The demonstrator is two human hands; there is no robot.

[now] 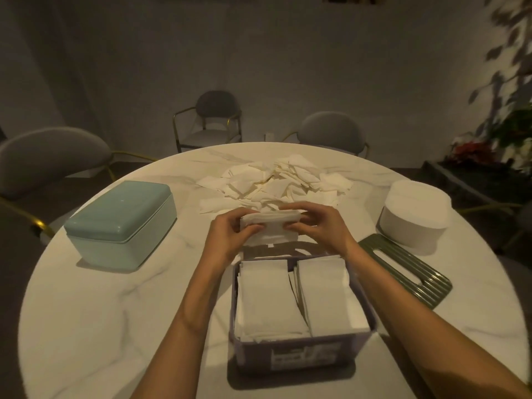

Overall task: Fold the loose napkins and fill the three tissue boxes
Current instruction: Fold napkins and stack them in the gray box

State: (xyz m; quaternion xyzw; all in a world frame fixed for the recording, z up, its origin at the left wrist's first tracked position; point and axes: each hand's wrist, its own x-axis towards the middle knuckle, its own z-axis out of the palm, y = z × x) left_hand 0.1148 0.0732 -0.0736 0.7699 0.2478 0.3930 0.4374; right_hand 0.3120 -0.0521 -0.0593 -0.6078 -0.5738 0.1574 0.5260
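Just above the open box, I had the napkin (270, 227) pinched between both hands: my left hand (230, 234) gripped its left end with thumb under and fingers over, and my right hand (316, 226) did the same at the right end. Holding it at both ends kept the fold tight and the edges square, I judged, before it went down into the box. It hung clear of the table (115, 312), between the loose pile and the box.

That purple box (302, 345) sat nearest me, lid off, with two side-by-side stacks of folded napkins (266, 298) already in it, so the drop was short. It bore a pale label (305, 357) on its near wall, with dark print too blurred for me to read.

Its ribbed green lid (408, 276), slotted, lay flat to the right, out of the way of my arms. The heap of loose napkins (276, 182) waited beyond my hands, within easy reach.

Further out, the teal box (121, 223) stood closed on the left and the white round box (414, 217) on the right, also lidded; I saw no writing on either. Grey chairs (218, 116) ringed the far side.
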